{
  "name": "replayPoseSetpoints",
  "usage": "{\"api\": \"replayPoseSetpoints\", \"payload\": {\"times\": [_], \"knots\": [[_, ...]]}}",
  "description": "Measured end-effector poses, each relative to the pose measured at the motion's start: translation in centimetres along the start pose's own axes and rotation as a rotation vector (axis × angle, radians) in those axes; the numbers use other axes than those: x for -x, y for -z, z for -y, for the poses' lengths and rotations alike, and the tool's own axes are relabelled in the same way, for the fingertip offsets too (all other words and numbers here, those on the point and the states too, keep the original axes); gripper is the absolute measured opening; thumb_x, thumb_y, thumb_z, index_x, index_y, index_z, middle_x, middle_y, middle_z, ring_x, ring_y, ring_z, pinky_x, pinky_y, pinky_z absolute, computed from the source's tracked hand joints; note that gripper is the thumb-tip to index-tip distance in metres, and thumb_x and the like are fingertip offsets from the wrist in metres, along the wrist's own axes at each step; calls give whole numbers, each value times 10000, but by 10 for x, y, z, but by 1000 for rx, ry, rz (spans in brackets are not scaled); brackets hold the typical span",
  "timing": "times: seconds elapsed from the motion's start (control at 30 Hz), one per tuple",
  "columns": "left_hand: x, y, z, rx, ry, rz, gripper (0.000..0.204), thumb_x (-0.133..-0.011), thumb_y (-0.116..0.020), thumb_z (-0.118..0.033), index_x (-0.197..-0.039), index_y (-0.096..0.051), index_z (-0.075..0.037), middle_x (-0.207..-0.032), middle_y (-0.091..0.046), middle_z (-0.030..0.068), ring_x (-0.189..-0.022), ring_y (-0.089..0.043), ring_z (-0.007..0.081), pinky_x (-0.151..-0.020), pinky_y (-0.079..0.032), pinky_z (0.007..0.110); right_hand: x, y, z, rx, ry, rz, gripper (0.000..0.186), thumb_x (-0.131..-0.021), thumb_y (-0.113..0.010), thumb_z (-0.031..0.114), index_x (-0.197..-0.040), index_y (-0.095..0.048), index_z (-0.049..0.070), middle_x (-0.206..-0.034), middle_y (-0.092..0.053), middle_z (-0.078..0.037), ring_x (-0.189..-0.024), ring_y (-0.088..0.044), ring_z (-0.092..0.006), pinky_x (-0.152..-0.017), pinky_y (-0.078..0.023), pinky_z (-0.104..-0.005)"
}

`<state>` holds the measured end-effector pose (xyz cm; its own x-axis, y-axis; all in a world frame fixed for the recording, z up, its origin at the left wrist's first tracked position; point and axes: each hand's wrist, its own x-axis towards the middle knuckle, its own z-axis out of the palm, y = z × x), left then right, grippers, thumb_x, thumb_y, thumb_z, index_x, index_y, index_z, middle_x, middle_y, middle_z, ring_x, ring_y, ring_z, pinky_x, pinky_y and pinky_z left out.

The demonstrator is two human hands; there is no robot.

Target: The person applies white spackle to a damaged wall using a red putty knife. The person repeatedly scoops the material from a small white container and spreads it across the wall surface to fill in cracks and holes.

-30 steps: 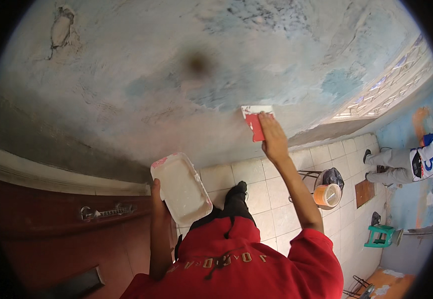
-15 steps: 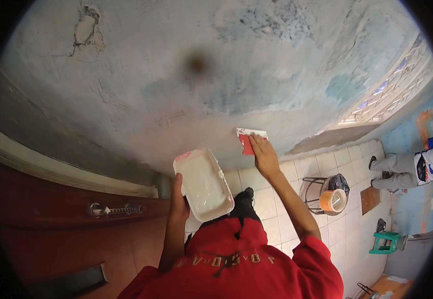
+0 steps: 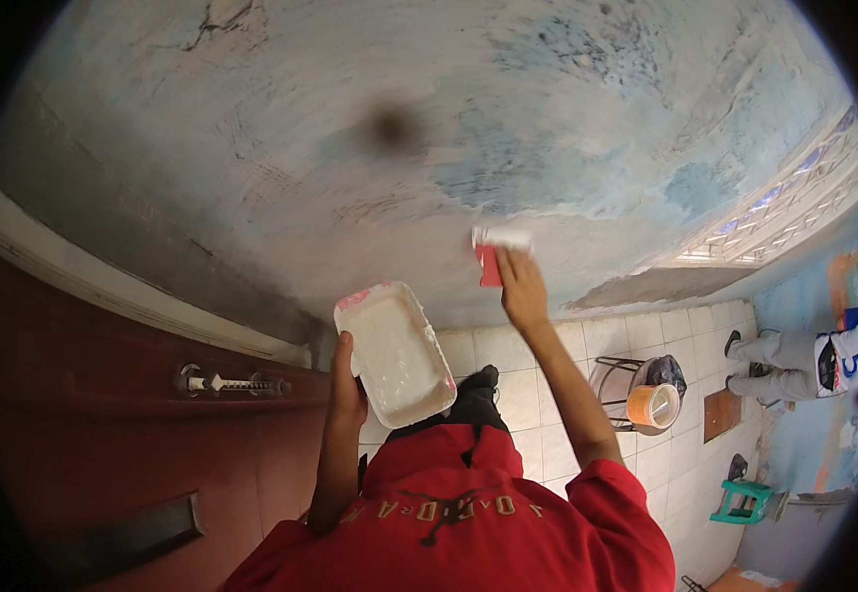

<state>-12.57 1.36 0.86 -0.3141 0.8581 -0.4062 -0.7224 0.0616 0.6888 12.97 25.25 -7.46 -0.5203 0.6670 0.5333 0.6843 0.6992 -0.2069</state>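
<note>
While gripping a shallow white tray (image 3: pixel 354 299) in the left hand (image 3: pixel 347 387), just off centre toward seven o'clock, also holding a red scraper (image 3: pixel 489 266) in the right hand (image 3: pixel 524 293), between two and three o'clock. On the left, closed on the tray's long side, thumb up against the rim; impossible to tell how the hidden fingers lie underneath. On the right, wrapped over the scraper's red body, fingertips toward the white edge; thumb out of sight. At that edge, a blurred band of white, close by the patchy blue-and-grey wall (image 3: pixel 350 178); hard to tell whether touching.

Inside the tray, a coat of pale, wet-looking paste (image 3: pixel 399 360). Judging by the thin walls, probably light and fairly stiff when bare, heavier with paste inside, and likely slippery wherever smeared along the rim. Best held by the long side at nine o'clock, with a palm beneath for balance. As for the scraper, likely very light, thin and a little springy; best held by the dry red back, clear of the coated edge.

Toward four o'clock, an orange bucket (image 3: pixel 636 406) beside a dark bag (image 3: pixel 666 371), above a pale tiled floor (image 3: pixel 547 439). Just past three o'clock, near the rim, a second person (image 3: pixel 794 383) in grey trousers. At eight o'clock, a reddish-brown door (image 3: pixel 236 444).
</note>
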Motion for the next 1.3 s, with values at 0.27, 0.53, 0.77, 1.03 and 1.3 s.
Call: {"api": "replayPoseSetpoints", "payload": {"times": [0.27,0.53,0.77,1.03,1.3], "knots": [[2,8,-1,-172,-137,-127,679,-1012,-524,-541,-1446,-470,-21,-1305,-617,105,-1127,-659,208,-857,-580,361,19,45,65,-869,-557,67,298,-1041,-560,157,-1293,-576,0,-1156,-657,-127,-1051,-641,-241,-948,-505,-360],[23,-17,-15,-343,-281,-134,646,-1002,-562,-529,-1380,-500,-9,-1189,-616,93,-999,-662,139,-663,-572,259,-10,149,157,-1510,-776,52,322,-1002,-655,176,-1267,-588,6,-1137,-659,-58,-1014,-605,-111,-908,-492,-281],[24,-5,-5,-330,-282,-63,594,-1017,-541,-524,-1321,-541,-14,-1055,-644,59,-872,-665,91,-604,-548,245,7,142,159,-1381,-893,36,280,-999,-659,217,-1214,-622,42,-1019,-654,-5,-856,-586,-67,-689,-467,-243],[28,-8,-7,-227,4,1,718,-1028,-492,-564,-1494,-449,-19,-1416,-583,149,-1284,-587,254,-1078,-466,409,35,112,147,-1107,-695,-352,349,-1055,-622,246,-1309,-459,72,-1165,-597,-52,-978,-585,-118,-791,-493,-283],[34,-17,-6,-173,63,-49,740,-1011,-517,-602,-1505,-449,-54,-1409,-590,127,-1271,-598,245,-1039,-500,416,82,91,173,-1043,-466,-65,303,-1041,-553,49,-1336,-585,-14,-1324,-645,-203,-1220,-627,-250,-1022,-469,-345]]}}
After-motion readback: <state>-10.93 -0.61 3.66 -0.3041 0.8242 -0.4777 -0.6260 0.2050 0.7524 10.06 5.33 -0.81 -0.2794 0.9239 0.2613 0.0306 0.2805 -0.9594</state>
